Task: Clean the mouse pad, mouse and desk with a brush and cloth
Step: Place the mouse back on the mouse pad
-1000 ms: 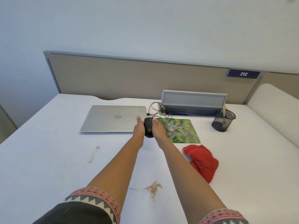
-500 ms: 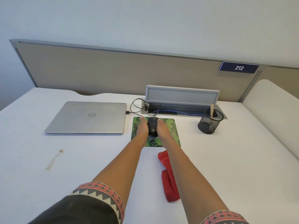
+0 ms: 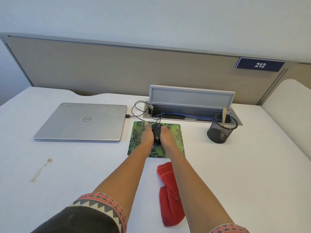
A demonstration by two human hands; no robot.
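Hands meet at the middle of the white desk (image 3: 244,174), one on each side of a black corded computer mouse (image 3: 156,132). The left hand (image 3: 146,136) presses against the mouse's left flank and the right hand (image 3: 166,137) against its right. Their fingers seem to lie straight along it rather than curl round it, though they are small in this view. The mouse sits on a green patterned rectangular mouse pad (image 3: 176,132), toward its far edge, and its cable runs back to a grey cable box with a raised lid (image 3: 191,96).

A crumpled red cloth (image 3: 169,204) lies on the desk nearer the person, partly under the right forearm and apart from the pad. A closed silver laptop (image 3: 80,121) lies just left of the pad. To the right stands a black wire-mesh cup (image 3: 221,132) holding a pale wooden stick (image 3: 224,115). A brownish smear (image 3: 39,173) marks the desk at the left, well apart from everything else.
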